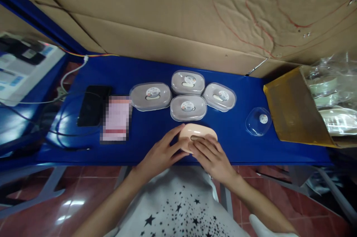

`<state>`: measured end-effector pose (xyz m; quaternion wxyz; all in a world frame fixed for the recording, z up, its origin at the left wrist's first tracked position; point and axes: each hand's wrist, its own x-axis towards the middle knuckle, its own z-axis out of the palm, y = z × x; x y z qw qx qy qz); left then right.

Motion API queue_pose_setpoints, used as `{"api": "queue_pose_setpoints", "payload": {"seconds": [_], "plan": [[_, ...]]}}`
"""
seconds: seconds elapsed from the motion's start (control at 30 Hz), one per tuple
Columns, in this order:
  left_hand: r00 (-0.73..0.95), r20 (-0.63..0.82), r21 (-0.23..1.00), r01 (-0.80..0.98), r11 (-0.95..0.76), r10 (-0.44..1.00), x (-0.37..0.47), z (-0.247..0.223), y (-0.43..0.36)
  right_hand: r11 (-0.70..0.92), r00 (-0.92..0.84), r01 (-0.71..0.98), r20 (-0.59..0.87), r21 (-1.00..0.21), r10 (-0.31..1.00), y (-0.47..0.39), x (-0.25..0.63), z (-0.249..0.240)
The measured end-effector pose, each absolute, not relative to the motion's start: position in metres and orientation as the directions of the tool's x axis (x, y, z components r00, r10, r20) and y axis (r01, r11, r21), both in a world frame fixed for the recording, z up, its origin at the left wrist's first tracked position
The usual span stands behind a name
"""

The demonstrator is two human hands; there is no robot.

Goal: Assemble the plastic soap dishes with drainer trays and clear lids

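A cream oval container (198, 130) is between my hands near the table's front edge. My left hand (170, 147) grips its left end, thumb and fingers around the rim. Over its right part lies my right hand (209, 152), with fingers bent on the top near a small oval recess. Beyond it are several grey oval containers with clear covers and round stickers: one at the left (151, 96), one at the back (187, 82), one at the front (188, 108) and one at the right (220, 96).
A clear lid (259, 121) with a sticker lies on the blue table (237, 147). Right of it, an open cardboard box (295, 108) holds wrapped containers. At the left are a black phone-like object (93, 105), a blurred-out sheet (116, 119) and cables.
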<state>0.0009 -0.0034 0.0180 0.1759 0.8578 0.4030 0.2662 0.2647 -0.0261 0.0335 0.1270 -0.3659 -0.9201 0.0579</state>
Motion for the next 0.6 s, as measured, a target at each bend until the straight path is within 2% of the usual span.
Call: {"api": "queue_pose_setpoints", "payload": {"seconds": [0.3,0.37,0.43,0.47,0.5,0.53,0.6], "plan": [[0.615,0.336,0.383,0.602,-0.7,0.713,-0.008,0.015,-0.004,0.769,-0.751,0.62,0.164,-0.156,0.639,-0.031,0.258,0.035],[0.615,0.34,0.366,0.61,-0.703,0.711,-0.008,0.015,-0.004,0.71,-0.683,0.68,0.196,-0.18,0.704,-0.021,0.275,0.037],[0.602,0.352,0.357,0.622,-0.697,0.717,-0.007,0.016,-0.003,0.439,-0.38,0.872,0.263,-0.219,0.887,-0.003,0.303,0.036],[0.594,0.36,0.355,0.626,-0.694,0.72,-0.006,0.016,-0.003,0.198,-0.122,0.949,0.294,-0.245,0.948,0.007,0.32,0.035],[0.587,0.369,0.354,0.628,-0.693,0.721,-0.004,0.017,-0.002,-0.053,0.143,0.96,0.319,-0.274,0.937,0.017,0.337,0.033],[0.582,0.374,0.355,0.63,-0.691,0.722,-0.001,0.018,-0.002,-0.196,0.292,0.937,0.338,-0.289,0.895,0.026,0.353,0.03],[0.569,0.377,0.366,0.633,-0.682,0.731,0.005,0.02,-0.001,-0.336,0.441,0.885,0.348,-0.322,0.827,0.037,0.379,0.024]]}}
